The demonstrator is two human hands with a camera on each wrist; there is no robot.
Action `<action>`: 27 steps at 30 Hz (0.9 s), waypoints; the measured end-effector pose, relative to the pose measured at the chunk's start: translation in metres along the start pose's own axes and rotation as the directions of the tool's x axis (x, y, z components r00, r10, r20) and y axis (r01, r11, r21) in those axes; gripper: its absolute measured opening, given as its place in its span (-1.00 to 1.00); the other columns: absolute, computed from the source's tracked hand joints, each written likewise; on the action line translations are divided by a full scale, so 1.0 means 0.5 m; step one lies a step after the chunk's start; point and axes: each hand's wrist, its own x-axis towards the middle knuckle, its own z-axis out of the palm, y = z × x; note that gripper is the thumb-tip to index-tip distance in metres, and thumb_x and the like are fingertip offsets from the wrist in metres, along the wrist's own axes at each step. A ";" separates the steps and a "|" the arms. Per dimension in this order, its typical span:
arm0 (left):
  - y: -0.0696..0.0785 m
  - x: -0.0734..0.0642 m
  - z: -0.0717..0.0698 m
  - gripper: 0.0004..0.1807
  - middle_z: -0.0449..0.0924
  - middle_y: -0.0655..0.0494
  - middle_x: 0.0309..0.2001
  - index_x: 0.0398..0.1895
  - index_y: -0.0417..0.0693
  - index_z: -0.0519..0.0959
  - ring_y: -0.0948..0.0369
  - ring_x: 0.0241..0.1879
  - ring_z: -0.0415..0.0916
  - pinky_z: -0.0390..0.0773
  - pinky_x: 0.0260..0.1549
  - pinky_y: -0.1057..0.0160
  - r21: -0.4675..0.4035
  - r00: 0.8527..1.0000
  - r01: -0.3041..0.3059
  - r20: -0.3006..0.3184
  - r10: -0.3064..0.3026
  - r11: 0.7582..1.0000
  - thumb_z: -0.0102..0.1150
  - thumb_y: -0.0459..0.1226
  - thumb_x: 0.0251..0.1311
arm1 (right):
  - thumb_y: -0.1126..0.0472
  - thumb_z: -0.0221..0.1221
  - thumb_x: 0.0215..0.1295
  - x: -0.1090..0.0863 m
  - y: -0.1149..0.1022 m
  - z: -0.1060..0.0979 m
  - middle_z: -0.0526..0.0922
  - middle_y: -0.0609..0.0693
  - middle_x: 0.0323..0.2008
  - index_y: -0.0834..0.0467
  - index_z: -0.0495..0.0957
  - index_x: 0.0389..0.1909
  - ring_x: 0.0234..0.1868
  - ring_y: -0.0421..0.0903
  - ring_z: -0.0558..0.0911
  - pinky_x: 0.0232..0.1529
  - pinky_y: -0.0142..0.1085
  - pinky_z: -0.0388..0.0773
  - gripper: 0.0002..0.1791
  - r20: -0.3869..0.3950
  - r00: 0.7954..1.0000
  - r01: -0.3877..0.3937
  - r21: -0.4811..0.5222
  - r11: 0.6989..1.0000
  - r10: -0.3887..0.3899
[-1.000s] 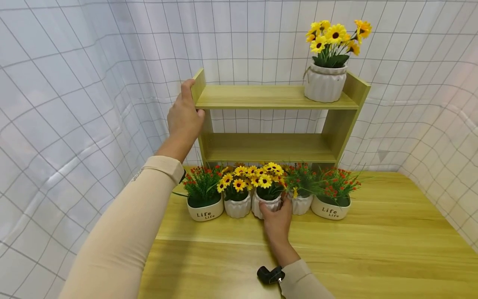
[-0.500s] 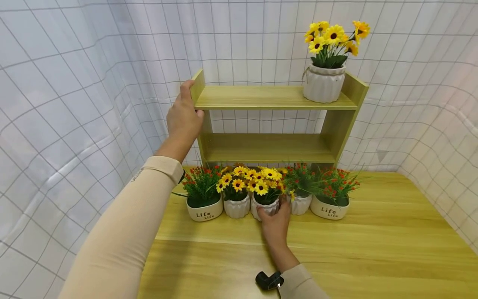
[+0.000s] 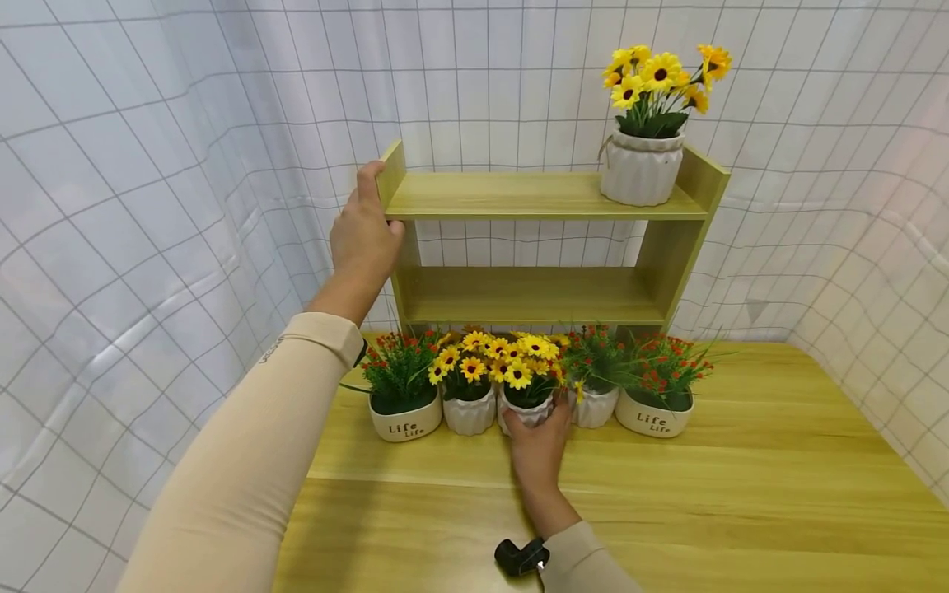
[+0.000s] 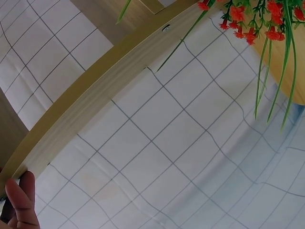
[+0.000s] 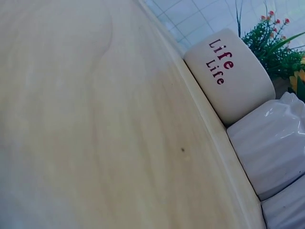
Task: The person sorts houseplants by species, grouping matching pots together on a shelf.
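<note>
My left hand (image 3: 365,235) grips the upper left side panel of a two-tier wooden shelf (image 3: 497,196); its fingertips show at the panel's edge (image 4: 95,71) in the left wrist view. In the head view my right hand (image 3: 541,449) holds a white ribbed pot (image 3: 525,416) of yellow daisy-like flowers, thumb on its front and fingers around its right side. That pot is the middle one in a row on the table. Directly left of it stands a similar pot (image 3: 471,414) of yellow flowers, and to its right a white pot (image 3: 596,407) with red-flowered greenery.
Cream oval pots marked "Life" stand at the row's left end (image 3: 406,424) and right end (image 3: 654,418). Another yellow-flowered pot (image 3: 641,171) sits at the right of the top shelf. White gridded curtain (image 3: 815,123) surrounds the wooden table (image 3: 741,502).
My right hand has shifted slightly left and towards me, still holding the pot. Its yellow flowers have moved a little left and lower. The left hand has stayed on the shelf panel.
</note>
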 end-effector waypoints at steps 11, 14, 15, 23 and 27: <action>-0.001 -0.001 0.004 -0.24 0.50 -0.29 0.16 0.43 0.20 0.04 -0.26 -0.21 0.58 0.52 -0.30 -0.16 -0.007 1.000 -0.016 -0.020 0.016 1.000 0.13 -0.38 0.24 | 0.12 0.49 0.05 0.002 0.000 -0.006 0.20 0.22 0.43 0.26 0.14 0.47 0.42 0.15 0.22 0.38 0.03 0.15 0.02 0.014 1.000 -0.005 0.007 1.000 0.005; -0.001 0.000 0.003 -0.24 0.50 -0.28 0.16 0.43 0.21 0.03 -0.26 -0.21 0.58 0.51 -0.30 -0.16 -0.006 1.000 -0.014 -0.020 0.014 1.000 0.13 -0.38 0.24 | 0.14 0.49 0.05 0.005 0.005 -0.004 0.23 0.19 0.41 0.21 0.20 0.46 0.40 0.14 0.25 0.37 0.05 0.14 -0.02 0.014 0.999 0.039 -0.008 0.999 -0.039; -0.001 0.000 0.003 -0.24 0.50 -0.28 0.16 0.43 0.21 0.03 -0.26 -0.21 0.58 0.51 -0.30 -0.16 -0.006 1.000 -0.014 -0.020 0.013 1.000 0.13 -0.38 0.24 | 0.15 0.49 0.04 0.005 0.005 -0.004 0.25 0.19 0.40 0.19 0.22 0.45 0.39 0.14 0.27 0.37 0.05 0.14 -0.03 0.012 0.999 0.049 -0.014 0.999 -0.049; 0.000 -0.001 0.004 -0.24 0.50 -0.28 0.17 0.43 0.19 0.03 -0.25 -0.20 0.59 0.52 -0.29 -0.15 -0.008 1.000 -0.015 -0.016 0.015 1.000 0.13 -0.38 0.25 | 0.13 0.52 0.01 0.001 0.003 0.002 0.21 0.22 0.42 0.23 0.26 0.43 0.40 0.17 0.25 0.36 0.07 0.15 -0.03 -0.021 0.998 0.060 -0.032 0.998 -0.061; 0.002 -0.002 0.003 -0.24 0.50 -0.28 0.18 0.43 0.20 0.03 -0.26 -0.19 0.59 0.52 -0.30 -0.15 -0.009 1.000 -0.014 -0.016 0.014 1.000 0.13 -0.39 0.25 | 0.08 0.53 -0.01 0.003 0.002 0.002 0.22 0.20 0.43 0.21 0.28 0.42 0.42 0.15 0.23 0.38 0.04 0.15 -0.03 -0.032 0.998 0.047 -0.037 0.998 -0.048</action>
